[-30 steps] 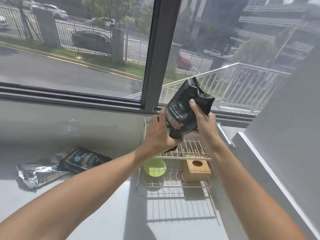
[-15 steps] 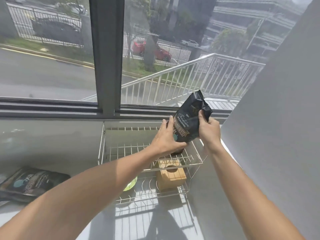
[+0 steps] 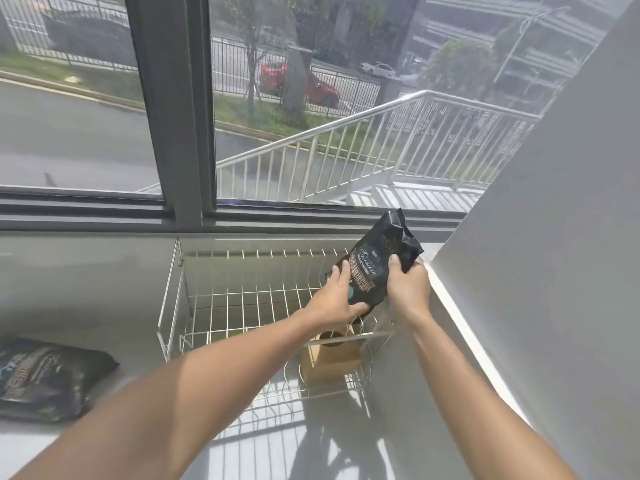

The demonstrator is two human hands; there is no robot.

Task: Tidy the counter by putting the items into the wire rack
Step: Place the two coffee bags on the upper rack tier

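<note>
A black coffee bag (image 3: 375, 263) stands tilted at the right end of the wire rack's upper shelf (image 3: 242, 306). My left hand (image 3: 337, 301) grips its lower left side. My right hand (image 3: 407, 284) pinches its crumpled right edge. Whether the bag's bottom rests on the shelf wires I cannot tell. On the rack's lower tier sits a wooden block (image 3: 330, 358) with a round hole, partly hidden by my left wrist. A second black bag (image 3: 45, 375) lies flat on the counter at the far left.
A grey wall (image 3: 536, 271) rises close on the right of the rack. The window sill (image 3: 104, 216) runs behind it. The white counter (image 3: 294, 452) stretches in front of the rack, striped with the rack's shadow.
The view has come closer to the rack. Both hands have lowered the black bag to the right end of the upper shelf. The green dish seen earlier is hidden behind my left arm.
</note>
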